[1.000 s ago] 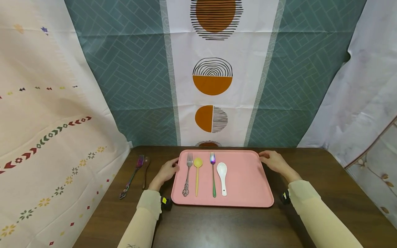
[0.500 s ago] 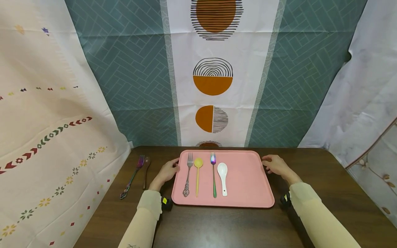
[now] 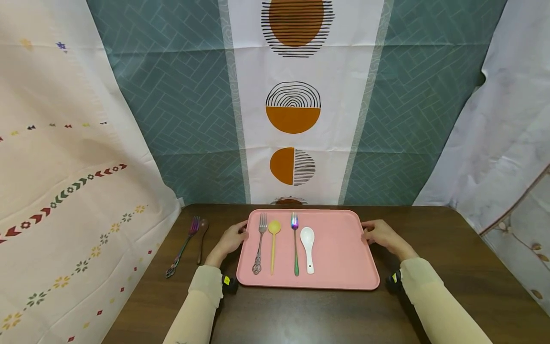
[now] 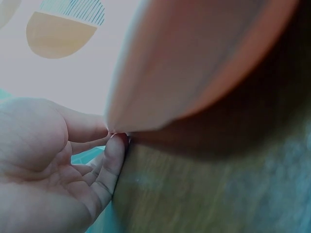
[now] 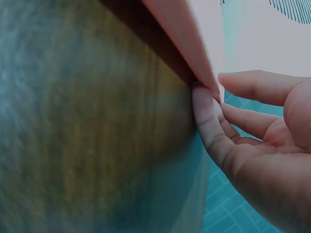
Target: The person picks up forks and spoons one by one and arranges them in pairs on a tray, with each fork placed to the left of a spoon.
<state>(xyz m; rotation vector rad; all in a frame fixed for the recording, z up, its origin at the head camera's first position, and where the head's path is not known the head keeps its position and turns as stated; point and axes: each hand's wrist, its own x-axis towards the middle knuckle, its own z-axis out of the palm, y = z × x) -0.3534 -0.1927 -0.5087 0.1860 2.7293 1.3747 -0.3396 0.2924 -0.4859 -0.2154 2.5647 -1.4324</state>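
A pink tray (image 3: 339, 248) lies on the table, bearing an ornate silver fork (image 3: 259, 243), a yellow spoon (image 3: 273, 239), a fork with rainbow tines and a green handle (image 3: 295, 243), and a white soup spoon (image 3: 307, 243). My left hand (image 3: 232, 237) grips its left edge, thumb on the rim and fingers low against it in the left wrist view. At the right edge, my right hand (image 3: 384, 235) holds the rim between thumb and fingertips, as the right wrist view shows from close by.
Left of the tray, a purple-and-green ornate fork (image 3: 182, 252) and a brown wooden spoon (image 3: 202, 241) lie on the dark wooden table (image 3: 301, 315). A patterned curtain (image 3: 193, 95) hangs right behind the table's back edge.
My right hand came away slightly from the tray's right edge, then moved back in and now holds it a little lower down. The left hand has kept its place.
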